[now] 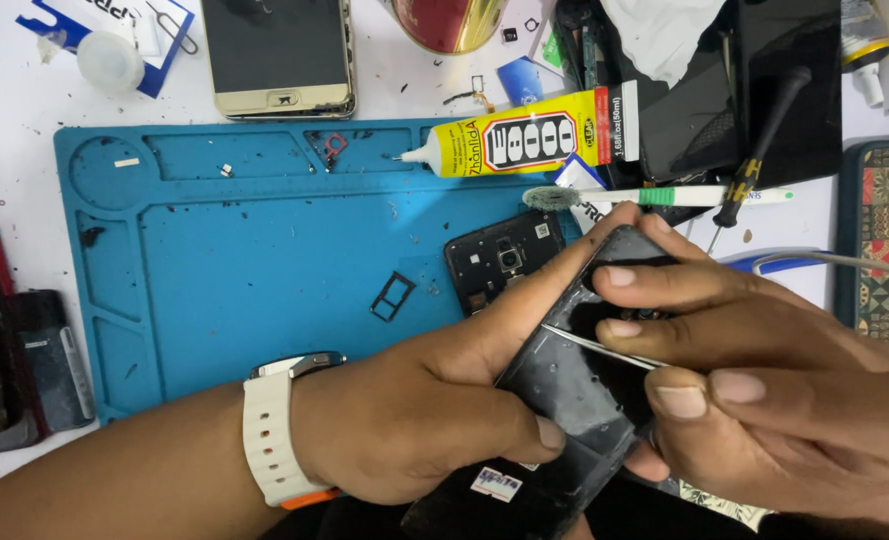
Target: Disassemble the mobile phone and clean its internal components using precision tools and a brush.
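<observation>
Over the blue work mat [214, 260], your left hand [424, 400], fingers curled, clamps the dark phone panel [574, 380] to steady it. Your right hand [764, 400] pinches thin metal tweezers [594, 345] flat against the panel's face, near its upper end.

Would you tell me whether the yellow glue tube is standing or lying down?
Lying down: the yellow glue tube rests flat across the blue mat, nozzle pointing left.
</observation>
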